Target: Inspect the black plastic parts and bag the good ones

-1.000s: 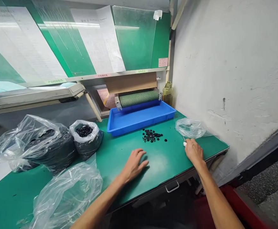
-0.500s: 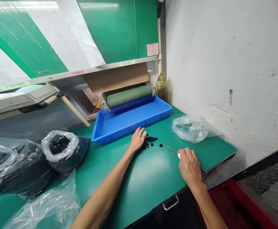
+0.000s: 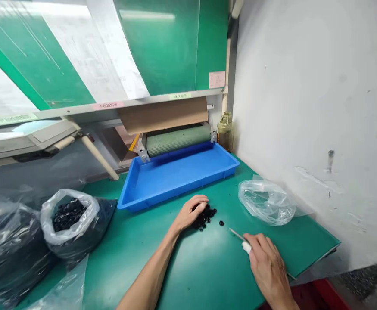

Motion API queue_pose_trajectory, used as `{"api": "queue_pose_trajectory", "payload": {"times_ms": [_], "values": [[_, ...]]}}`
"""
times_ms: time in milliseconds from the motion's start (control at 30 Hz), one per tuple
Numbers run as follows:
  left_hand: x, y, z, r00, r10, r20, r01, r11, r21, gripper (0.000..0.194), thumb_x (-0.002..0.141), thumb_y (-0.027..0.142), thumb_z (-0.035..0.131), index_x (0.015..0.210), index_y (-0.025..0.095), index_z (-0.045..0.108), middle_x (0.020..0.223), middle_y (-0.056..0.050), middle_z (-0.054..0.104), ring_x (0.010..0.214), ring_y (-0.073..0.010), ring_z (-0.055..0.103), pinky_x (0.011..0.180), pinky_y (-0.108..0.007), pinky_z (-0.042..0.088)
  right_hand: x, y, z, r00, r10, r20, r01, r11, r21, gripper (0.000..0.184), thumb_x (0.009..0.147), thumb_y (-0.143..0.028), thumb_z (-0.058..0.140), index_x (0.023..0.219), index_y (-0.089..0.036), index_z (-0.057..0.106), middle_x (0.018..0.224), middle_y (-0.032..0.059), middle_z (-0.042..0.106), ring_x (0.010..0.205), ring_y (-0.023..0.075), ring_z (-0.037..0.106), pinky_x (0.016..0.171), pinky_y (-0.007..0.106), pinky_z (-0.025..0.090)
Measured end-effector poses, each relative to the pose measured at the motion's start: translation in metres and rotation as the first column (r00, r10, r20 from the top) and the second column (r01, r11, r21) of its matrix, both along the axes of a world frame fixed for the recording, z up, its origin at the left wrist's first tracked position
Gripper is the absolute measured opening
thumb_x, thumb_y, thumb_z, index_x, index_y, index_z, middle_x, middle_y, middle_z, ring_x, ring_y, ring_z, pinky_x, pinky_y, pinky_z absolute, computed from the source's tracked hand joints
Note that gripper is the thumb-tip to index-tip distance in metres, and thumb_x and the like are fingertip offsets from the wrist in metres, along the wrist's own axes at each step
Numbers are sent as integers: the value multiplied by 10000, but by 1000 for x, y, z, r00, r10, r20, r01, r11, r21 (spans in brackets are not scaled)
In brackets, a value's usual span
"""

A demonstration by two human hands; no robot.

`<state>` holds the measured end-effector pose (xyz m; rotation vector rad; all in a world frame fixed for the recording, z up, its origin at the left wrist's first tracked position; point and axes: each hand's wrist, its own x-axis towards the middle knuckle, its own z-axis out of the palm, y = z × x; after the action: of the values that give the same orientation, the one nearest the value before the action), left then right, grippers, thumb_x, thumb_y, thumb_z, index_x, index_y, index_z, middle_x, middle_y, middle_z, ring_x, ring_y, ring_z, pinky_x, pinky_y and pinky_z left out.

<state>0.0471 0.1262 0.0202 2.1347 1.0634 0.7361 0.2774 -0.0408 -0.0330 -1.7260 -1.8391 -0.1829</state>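
**Q: Locate the work item.**
A: The small black pieces (image 3: 205, 217) lie in a loose heap on the green bench mat (image 3: 210, 275), just in front of the blue plastic tray (image 3: 175, 185). (One stray piece sits a little apart, toward the right.)

**Q: State the hands and fingers.**
A: The left hand (image 3: 190, 213), in front of the tray, is cupped with its fingers curved against the heap. Whether they have hold of any pieces cannot be told. The right hand (image 3: 267, 269), further right of the tray, has its fingers closed around a thin metal pick (image 3: 236, 234), which has a white wrap near the fingers.

**Q: Report progress.**
A: Only a small quantity is out on the mat. The white plastic bag (image 3: 68, 219) left of the tray appears to hold far more. A clear plastic bag (image 3: 266, 202) lies crumpled to the tray's right, and a ribbed green roller (image 3: 178, 140) stands behind it.
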Motion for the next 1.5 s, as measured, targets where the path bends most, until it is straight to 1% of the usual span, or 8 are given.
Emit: {"api": "queue_pose_trajectory", "payload": {"times_ms": [167, 400, 667, 867, 967, 1100, 1233, 1500], "values": [[3, 8, -11, 1000, 20, 22, -20, 1000, 1, 500, 964, 469, 262, 1252, 218, 584, 1375, -75, 536, 1328, -235, 411, 1148, -435, 236, 1, 1, -2, 997, -70, -23, 72, 995, 73, 283, 888, -141, 371, 1103, -201, 545, 901, 76, 582, 793, 221, 553, 657, 327, 431], [3, -35, -8, 980, -197, -3, 196, 979, -61, 442, 925, 514, 378, 1123, 250, 673, 1244, -42, 648, 1240, -247, 511, 1085, -380, 342, -4, 0, 3, 988, -135, -68, 142, 984, 106, 323, 832, -116, 383, 1073, -170, 592, 916, 84, 612, 791, 208, 583, 672, 303, 440], [9, -42, -4, 994, -82, 67, 89, 990, -109, 574, 951, 525, 242, 1326, 181, 508, 1427, -111, 480, 1325, -263, 415, 1119, -434, 280, -4, 2, 8, 988, -152, -38, 155, 982, 104, 394, 858, -114, 370, 1151, -176, 625, 870, 70, 622, 765, 201, 583, 641, 290, 428], [32, -31, -4, 955, -294, 31, 295, 942, -157, 380, 895, 516, 457, 1022, 251, 697, 1207, -33, 664, 1292, -263, 460, 1161, -473, 116, -3, 1, 9, 987, -156, -38, 158, 985, 73, 473, 823, -76, 366, 1213, -192, 607, 875, 63, 622, 775, 203, 577, 646, 292, 432], [21, -38, -2, 942, -330, 70, 337, 923, -185, 366, 888, 517, 483, 1006, 254, 709, 1137, -22, 695, 1233, -246, 514, 1146, -421, 184, -2, 1, 8, 989, -141, -43, 143, 988, 51, 465, 832, -92, 379, 1232, -194, 593, 902, 63, 624, 791, 211, 569, 638, 298, 428], [7, -41, -1, 952, -247, 181, 284, 933, -223, 431, 892, 537, 464, 1075, 218, 688, 1122, -56, 699, 1088, -234, 599, 1001, -353, 395, -1, 0, 5, 992, -119, -44, 121, 992, 43, 456, 841, -94, 381, 1239, -189, 581, 892, 62, 619, 784, 218, 547, 655, 313, 425], [6, -36, -11, 939, -61, 340, 148, 960, -237, 439, 885, 531, 483, 1121, 202, 651, 1122, -76, 698, 1110, -237, 586, 1013, -372, 389, 2, 1, 2, 994, -103, -30, 104, 992, 68, 434, 838, -84, 391, 1219, -171, 579, 911, 67, 617, 794, 222, 515, 703, 327, 424], [4, -30, -25, 763, 319, 562, -172, 939, -300, 486, 883, 516, 379, 1149, 137, 528, 1049, -155, 682, 979, -210, 654, 900, -397, 495, 3, 1, 5, 995, -96, 2, 95, 991, 91, 361, 814, -86, 413, 1102, -154, 621, 948, 106, 598, 832, 239, 498, 723, 357, 413]]}}
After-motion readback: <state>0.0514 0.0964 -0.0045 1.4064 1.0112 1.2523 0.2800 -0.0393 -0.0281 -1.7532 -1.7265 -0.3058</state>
